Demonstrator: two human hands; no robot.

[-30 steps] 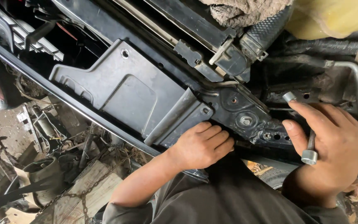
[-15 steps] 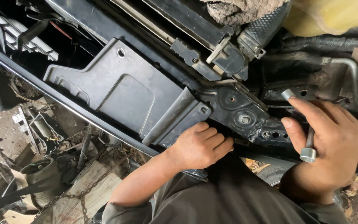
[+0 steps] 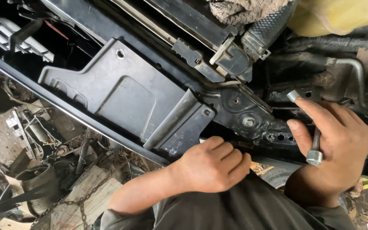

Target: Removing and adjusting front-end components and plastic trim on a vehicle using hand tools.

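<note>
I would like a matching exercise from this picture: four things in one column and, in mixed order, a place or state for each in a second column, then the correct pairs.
Things
1. left hand
2. right hand
3. grey plastic cover
4. chain

Places or states
A. lies on a wooden board on the ground, lower left
B. holds a metal socket wrench
C. closed in a fist under the black frame
D. fixed on the frame, with a round hole near its top

Pairs: 1-C, 2-B, 3-D, 4-A
</note>
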